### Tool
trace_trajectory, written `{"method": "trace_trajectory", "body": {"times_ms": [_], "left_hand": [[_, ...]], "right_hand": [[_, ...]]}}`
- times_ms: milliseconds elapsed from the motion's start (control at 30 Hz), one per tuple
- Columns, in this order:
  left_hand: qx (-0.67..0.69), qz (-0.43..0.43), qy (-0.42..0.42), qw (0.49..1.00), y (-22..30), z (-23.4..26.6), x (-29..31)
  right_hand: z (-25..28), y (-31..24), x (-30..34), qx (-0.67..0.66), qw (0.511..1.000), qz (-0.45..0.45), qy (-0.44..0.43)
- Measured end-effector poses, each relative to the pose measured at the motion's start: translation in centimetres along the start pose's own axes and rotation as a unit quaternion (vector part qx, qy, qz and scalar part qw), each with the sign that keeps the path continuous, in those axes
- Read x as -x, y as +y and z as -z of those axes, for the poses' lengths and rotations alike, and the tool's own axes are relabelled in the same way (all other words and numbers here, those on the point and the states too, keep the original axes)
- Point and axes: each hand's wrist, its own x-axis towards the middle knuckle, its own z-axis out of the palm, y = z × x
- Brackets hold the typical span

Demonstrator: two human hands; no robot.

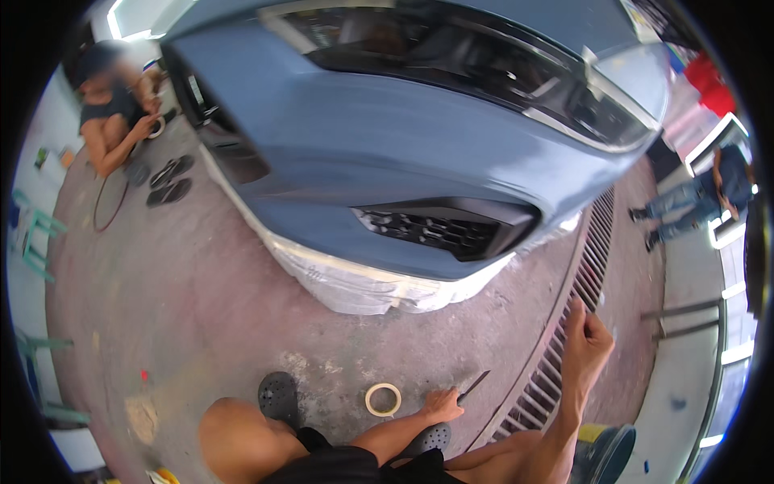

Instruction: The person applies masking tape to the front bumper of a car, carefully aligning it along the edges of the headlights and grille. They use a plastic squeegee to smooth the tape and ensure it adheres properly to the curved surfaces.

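Note:
Low beside my right shoe [434, 437], my left hand [442, 406] is closed on the dark handle of a thin-bladed knife [474, 388], just above or on the floor; I cannot tell which. My right hand [588, 343] is raised over the floor grate with its fingers curled in. Whatever it may hold is hidden. A cream masking tape roll [368, 399] lies flat on the concrete, left of my left hand. Ahead stands a blue-grey car [387, 137] with a black mesh grille [435, 230]. White masking sheet [355, 290] hangs along its lower edge.
A metal drain grate [592, 258] runs along the right. A dark bucket [617, 452] stands by my right arm. At far left a person [105, 113] crouches with a tape roll, near black sandals [169, 192] and green stools [36, 234]. Another person [717, 194] stands at right.

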Motion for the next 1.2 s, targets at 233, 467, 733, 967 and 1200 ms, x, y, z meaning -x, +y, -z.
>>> {"method": "trace_trajectory", "body": {"times_ms": [233, 467, 733, 967, 1200], "left_hand": [[0.328, -0.282, 0.456, 0.778, 7.3, 15.2, 3.8], [0.324, -0.367, 0.659, 0.571, 12.9, 44.6, 9.2], [0.374, -0.333, 0.631, 0.593, 13.9, 52.9, 10.2], [0.38, -0.372, 0.607, 0.591, 13.7, 54.4, 8.4], [0.393, -0.359, 0.575, 0.622, 14.0, 55.7, 9.6]], "right_hand": [[-0.1, -0.3, 0.0, -0.125, 0.99, 0.021, 0.056], [-2.0, -2.9, 1.7, -0.145, 0.984, 0.096, 0.045], [-1.3, -3.9, 2.7, -0.098, 0.986, 0.127, 0.05], [-1.8, -4.6, 3.4, -0.075, 0.986, 0.138, 0.058], [-2.2, -5.1, 3.7, -0.049, 0.987, 0.143, 0.047]]}}
